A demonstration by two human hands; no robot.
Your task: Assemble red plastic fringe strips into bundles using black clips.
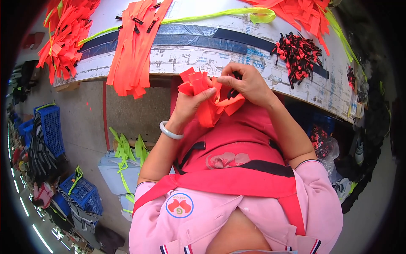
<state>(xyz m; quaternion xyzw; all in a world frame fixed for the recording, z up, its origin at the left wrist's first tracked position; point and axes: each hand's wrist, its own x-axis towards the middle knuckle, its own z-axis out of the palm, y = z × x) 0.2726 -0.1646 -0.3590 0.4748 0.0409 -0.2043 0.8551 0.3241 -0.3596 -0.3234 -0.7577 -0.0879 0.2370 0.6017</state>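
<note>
My left hand (189, 103) is closed around a bunch of bright orange fabric strips (206, 113), in front of the table's near edge. The strips fold and loop over toward my other hand. My right hand (250, 86) pinches with thumb and fingers at the looped end of a strip, where small black pieces (232, 93) show. Part of what those fingertips grip is hidden behind the fingers. On the table, a flat bundle of orange strips (133, 55) hangs over the edge, with several black ends on top.
The worn white table (177, 64) carries a heap of small black and orange pieces (298, 57) at right. Orange strips (67, 36) pile up at far left, more (296, 15) at far right. A neon yellow ribbon (211, 16) crosses the table. Blue crates (82, 194) stand on the left floor.
</note>
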